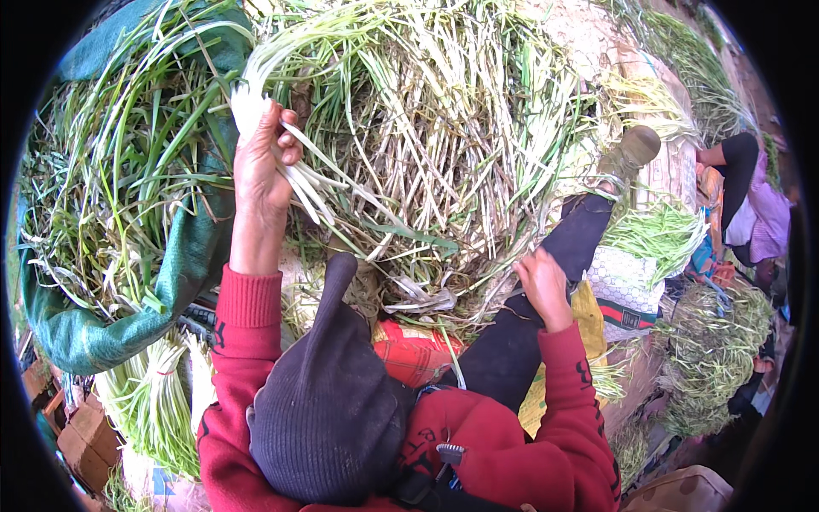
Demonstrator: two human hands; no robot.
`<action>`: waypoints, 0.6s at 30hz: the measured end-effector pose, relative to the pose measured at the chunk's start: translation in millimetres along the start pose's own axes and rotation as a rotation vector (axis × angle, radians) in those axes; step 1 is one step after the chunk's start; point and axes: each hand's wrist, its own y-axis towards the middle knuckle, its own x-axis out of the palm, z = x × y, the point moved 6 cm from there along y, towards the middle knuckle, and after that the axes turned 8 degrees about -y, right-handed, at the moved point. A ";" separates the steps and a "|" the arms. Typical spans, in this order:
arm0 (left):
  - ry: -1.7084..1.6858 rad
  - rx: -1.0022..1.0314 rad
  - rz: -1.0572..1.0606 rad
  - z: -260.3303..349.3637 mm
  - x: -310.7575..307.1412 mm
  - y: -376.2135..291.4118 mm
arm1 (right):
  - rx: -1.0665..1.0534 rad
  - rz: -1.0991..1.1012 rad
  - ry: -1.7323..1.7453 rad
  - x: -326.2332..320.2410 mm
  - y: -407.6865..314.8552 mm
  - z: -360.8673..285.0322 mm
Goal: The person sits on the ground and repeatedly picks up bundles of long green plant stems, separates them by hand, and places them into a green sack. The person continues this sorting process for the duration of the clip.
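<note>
My left hand (pixel 269 147) is raised at the upper left, closed around the pale ends of a bunch of long green-and-white stalks (pixel 256 73); several white stalks also hang from it to the lower right. My right hand (pixel 540 281) is above my dark trouser leg, its fingers bent near some thin stalks and dry husks; whether it grips any of them I cannot tell. Between and beyond both hands spreads a large heap of loose stalks (pixel 435 141), many of them brown and withered.
A green woven sack (pixel 128 336) full of leafy stalks stands at the left. Below it lies a tied bundle of pale stalks (pixel 157 403). To the right are a patterned bag (pixel 620 291) under green stalks, a yellow sack (pixel 587 317) and another person (pixel 755 198), seated near more heaps.
</note>
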 end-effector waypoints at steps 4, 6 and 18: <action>0.045 -0.036 0.022 -1.9 -1.8 -1.9 | -0.119 0.375 0.180 -38.3 88.3 -70.2; 0.036 -0.038 0.048 -1.8 -1.5 -2.3 | -0.063 0.354 0.270 -34.1 135.0 -96.3; -0.033 -0.033 0.044 7.5 -8.9 -2.1 | 0.227 0.069 1.521 -55.1 120.5 -73.6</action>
